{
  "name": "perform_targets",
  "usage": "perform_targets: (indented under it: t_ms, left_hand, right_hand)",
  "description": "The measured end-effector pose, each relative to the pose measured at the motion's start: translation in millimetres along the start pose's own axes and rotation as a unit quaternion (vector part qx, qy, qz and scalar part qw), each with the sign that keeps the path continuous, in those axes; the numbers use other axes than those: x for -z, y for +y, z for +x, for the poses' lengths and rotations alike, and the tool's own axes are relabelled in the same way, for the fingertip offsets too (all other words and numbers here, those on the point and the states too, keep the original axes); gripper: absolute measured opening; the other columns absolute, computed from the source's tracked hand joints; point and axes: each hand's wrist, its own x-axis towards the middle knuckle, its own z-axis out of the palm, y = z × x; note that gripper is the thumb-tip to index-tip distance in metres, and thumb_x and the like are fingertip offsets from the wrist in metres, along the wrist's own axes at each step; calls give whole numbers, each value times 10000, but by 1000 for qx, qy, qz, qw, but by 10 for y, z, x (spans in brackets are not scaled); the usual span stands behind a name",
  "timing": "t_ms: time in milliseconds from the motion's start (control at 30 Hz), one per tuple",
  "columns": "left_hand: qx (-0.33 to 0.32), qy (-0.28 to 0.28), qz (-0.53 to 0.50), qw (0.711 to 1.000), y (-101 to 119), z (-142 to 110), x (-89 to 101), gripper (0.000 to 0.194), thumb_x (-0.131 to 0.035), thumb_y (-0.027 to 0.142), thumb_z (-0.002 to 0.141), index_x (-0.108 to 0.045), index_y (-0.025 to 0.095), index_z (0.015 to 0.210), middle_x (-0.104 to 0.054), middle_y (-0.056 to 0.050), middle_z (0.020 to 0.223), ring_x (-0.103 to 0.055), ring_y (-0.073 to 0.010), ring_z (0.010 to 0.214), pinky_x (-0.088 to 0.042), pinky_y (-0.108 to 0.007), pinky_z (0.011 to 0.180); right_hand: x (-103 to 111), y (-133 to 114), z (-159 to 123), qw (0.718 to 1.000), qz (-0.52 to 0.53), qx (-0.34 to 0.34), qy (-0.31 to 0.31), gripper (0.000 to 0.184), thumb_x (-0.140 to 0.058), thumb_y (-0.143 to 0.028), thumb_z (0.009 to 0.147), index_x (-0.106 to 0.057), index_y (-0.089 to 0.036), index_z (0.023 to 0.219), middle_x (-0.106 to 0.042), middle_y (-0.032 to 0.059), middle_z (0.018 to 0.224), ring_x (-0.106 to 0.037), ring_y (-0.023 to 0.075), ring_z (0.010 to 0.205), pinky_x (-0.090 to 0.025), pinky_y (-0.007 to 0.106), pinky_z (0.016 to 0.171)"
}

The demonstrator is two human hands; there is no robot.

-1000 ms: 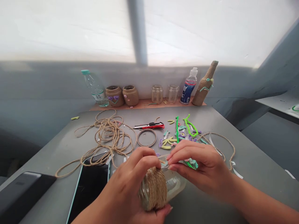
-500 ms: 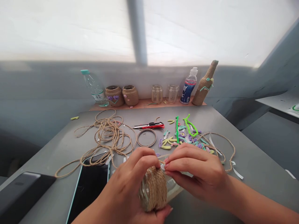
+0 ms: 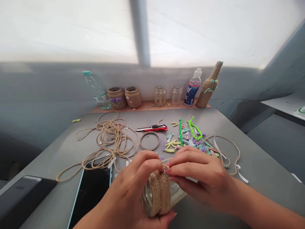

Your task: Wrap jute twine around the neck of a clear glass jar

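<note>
My left hand [image 3: 128, 194] wraps round a glass jar [image 3: 158, 194] lying on its side, its middle partly wound with jute twine. My right hand [image 3: 199, 173] pinches the twine end [image 3: 166, 166] against the top of the jar, fingertips meeting the left thumb and forefinger. The twine runs from the jar out to the right in a loose loop [image 3: 228, 149] on the grey table [image 3: 262, 171]. Both hands are closed.
A tangle of jute twine [image 3: 109, 140], a red utility knife [image 3: 153, 128], a twine ring [image 3: 149, 140] and several coloured pipe-cleaner pieces [image 3: 186, 140] lie behind my hands. A phone [image 3: 90, 187] and a dark case [image 3: 21, 197] lie left. Jars and bottles line the back ledge [image 3: 152, 105].
My right hand has shifted slightly left and closer to the jar, no longer holding the green and teal pipe-cleaner pieces seen one second ago. It now pinches the twine end.
</note>
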Motion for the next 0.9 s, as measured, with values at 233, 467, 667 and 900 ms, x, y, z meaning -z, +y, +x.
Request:
perform_targets:
  t_ms: [233,467,667,900]
  left_hand:
    - [8,1,-2,1000,-6,6,-6,761,-854,209,614,-418,275,1235,-503,-71,1189,-599,-249,1064,-588,-360,843]
    - [23,-8,-13,1000,-1,-17,-2,788,-858,200,604,-415,294,1248,-495,-63,1208,-594,-239,1070,-584,-361,853]
    - [24,-11,-14,1000,2,0,23,766,-862,177,613,-434,297,1237,-488,-51,1184,-602,-227,1051,-583,-349,855]
    - [21,-2,-12,1000,-16,-9,-1,748,-869,198,605,-435,282,1208,-476,-62,1203,-586,-242,1082,-575,-354,865]
  right_hand:
    - [-7,9,19,1000,21,-16,-4,229,-669,-68,931,-720,-169,1130,-765,88,1054,-676,184,957,-549,379,954]
    - [19,0,12,999,26,-24,-19,254,-735,-132,897,-740,-139,1151,-749,110,1093,-673,192,988,-535,372,972]
    - [39,-15,31,999,26,-25,-20,223,-693,-104,919,-752,-117,1134,-765,119,1072,-688,182,972,-521,366,979]
    - [83,6,24,999,23,-2,-38,269,-694,-84,889,-753,-101,1150,-775,140,1139,-707,200,1000,-516,391,1002]
